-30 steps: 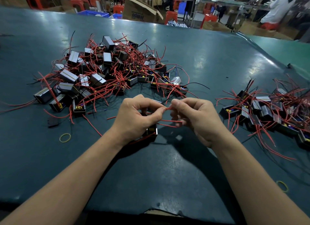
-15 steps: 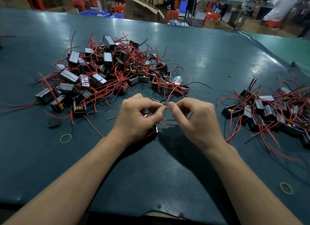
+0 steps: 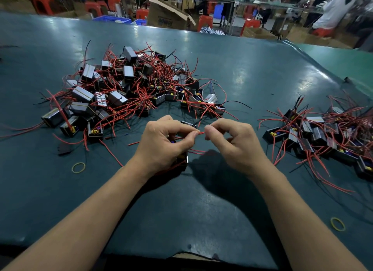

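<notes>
My left hand (image 3: 165, 141) and my right hand (image 3: 234, 145) meet over the middle of the dark green table (image 3: 201, 210). Between their thumbs and forefingers they pinch a thin red wire (image 3: 201, 132). The wire belongs to a small black box (image 3: 182, 160) that sits mostly hidden under my left palm. More red wires trail from it toward my right hand.
A large pile of black boxes with red wires (image 3: 129, 89) lies beyond my left hand. A smaller pile (image 3: 327, 135) sits at the right. Yellow rubber bands lie at the left (image 3: 78, 167) and near right (image 3: 337, 224). Cardboard boxes and red stools stand past the table.
My hands have drawn slightly apart, so a short stretch of red wire now shows between the fingertips. The box stays under my left hand.
</notes>
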Motion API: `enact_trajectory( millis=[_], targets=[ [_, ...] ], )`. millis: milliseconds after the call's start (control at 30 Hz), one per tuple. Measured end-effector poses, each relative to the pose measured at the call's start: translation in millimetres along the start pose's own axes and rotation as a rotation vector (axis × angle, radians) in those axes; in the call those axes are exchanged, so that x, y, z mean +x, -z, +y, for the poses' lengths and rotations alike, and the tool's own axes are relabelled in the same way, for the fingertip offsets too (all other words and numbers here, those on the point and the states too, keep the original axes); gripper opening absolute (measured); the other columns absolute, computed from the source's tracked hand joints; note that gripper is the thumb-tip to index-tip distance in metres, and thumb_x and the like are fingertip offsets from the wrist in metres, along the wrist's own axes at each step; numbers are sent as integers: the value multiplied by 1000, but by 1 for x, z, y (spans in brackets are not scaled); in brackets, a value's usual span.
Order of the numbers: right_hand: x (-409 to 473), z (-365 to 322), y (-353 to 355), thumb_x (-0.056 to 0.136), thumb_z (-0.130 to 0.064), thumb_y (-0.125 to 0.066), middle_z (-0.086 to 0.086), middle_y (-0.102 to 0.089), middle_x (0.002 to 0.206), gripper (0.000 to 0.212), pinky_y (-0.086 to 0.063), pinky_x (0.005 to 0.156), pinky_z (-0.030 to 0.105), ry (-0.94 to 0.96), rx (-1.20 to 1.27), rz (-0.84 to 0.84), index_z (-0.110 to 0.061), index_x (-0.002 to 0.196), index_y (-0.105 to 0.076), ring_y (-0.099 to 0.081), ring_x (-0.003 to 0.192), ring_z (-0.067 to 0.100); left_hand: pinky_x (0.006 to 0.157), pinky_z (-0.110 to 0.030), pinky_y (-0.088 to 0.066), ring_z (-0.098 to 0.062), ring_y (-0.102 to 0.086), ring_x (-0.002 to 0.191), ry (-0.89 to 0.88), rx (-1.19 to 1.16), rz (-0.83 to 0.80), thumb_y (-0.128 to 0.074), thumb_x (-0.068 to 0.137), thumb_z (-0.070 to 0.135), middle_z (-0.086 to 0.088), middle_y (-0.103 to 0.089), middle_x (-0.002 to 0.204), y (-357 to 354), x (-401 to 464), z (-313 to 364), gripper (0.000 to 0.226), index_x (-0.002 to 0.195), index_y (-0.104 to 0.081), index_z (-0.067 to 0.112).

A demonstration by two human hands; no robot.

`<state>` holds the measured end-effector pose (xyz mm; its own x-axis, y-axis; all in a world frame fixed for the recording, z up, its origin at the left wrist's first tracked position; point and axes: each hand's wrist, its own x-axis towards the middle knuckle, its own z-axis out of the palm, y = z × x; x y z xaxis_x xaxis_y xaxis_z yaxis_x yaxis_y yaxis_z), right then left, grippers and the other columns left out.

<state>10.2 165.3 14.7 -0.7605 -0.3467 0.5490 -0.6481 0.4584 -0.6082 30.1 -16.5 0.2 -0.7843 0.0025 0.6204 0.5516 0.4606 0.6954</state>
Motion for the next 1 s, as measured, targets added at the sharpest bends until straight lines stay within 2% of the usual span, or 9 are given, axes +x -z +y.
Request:
enact_trajectory(
  millis=[167, 233, 333, 500, 567, 667, 767, 867, 1000],
  targets=[
    [8, -13, -10, 91, -16, -53, -7, -32, 46, 37, -17, 32, 13, -933, 816, -76, -18, 54, -52, -26, 39, 7, 63, -19, -39, -12, -48, 65, -98, 66, -8, -75, 78, 8, 10, -69, 70, -3, -2, 0, 7, 81, -79, 13],
    [5, -13, -11, 92, -20, -60, -4, -41, 45, 35, -25, 36, 16, -812, 628, -11, -14, 58, -60, -33, 40, 10, 62, -20, -39, -12, -47, 64, -90, 97, 4, -75, 78, 10, 12, -69, 70, -4, -1, -2, 6, 80, -79, 14],
    [-3, -10, -12, 91, -31, -64, 0, -58, 49, 33, -42, 49, 28, -323, 45, 122, -12, 64, -69, -53, 47, 18, 63, -14, -37, -2, -47, 64, -42, 105, 41, -74, 78, 14, 17, -67, 71, -3, -1, -3, 7, 82, -79, 16],
    [2, 5, 7, 94, -15, -63, -5, -64, 70, 10, -43, 56, 16, -163, 119, 32, -18, 95, -73, -58, 64, 11, 61, -20, -42, -6, -51, 65, -2, 78, 57, -74, 78, 17, 13, -66, 67, -1, -2, -3, 7, 82, -79, 17],
    [1, 9, 8, 86, -4, -71, -2, -63, 78, 24, -38, 61, 7, -51, 3, -10, -13, 108, -73, -56, 67, 10, 60, -18, -41, -4, -50, 63, -9, 82, 55, -74, 78, 18, 21, -61, 66, -1, -2, -2, 7, 83, -79, 18],
    [1, 9, 4, 81, -7, -75, 6, -66, 76, 15, -36, 63, 8, 107, -96, 6, -5, 96, -77, -55, 64, 13, 61, -13, -39, -2, -51, 63, -9, 74, 40, -75, 77, 17, 25, -58, 65, 0, -3, -1, 7, 83, -79, 17],
    [1, 4, 4, 87, -11, -71, 3, -64, 74, 8, -36, 63, 10, 97, -93, 14, -5, 85, -75, -56, 65, 14, 59, -27, -45, -15, -55, 64, -4, 51, 9, -77, 78, 12, 15, -62, 66, 1, -4, 1, 7, 84, -79, 16],
    [0, -7, -1, 95, -15, -60, -1, -56, 65, 20, -37, 54, 15, -224, 95, -79, -12, 75, -63, -52, 58, 14, 59, -24, -44, -16, -54, 63, -40, 29, 8, -76, 79, 13, 22, -61, 69, 1, -3, 1, 7, 85, -79, 13],
    [7, -20, 0, 93, -18, -47, -5, -31, 54, 35, -19, 30, 14, -1015, 1066, -161, -17, 58, -47, -30, 41, 6, 63, -15, -41, -10, -53, 64, -76, 31, 15, -77, 79, 11, 20, -62, 69, -6, -4, 5, 8, 86, -79, 11]
  ],
)
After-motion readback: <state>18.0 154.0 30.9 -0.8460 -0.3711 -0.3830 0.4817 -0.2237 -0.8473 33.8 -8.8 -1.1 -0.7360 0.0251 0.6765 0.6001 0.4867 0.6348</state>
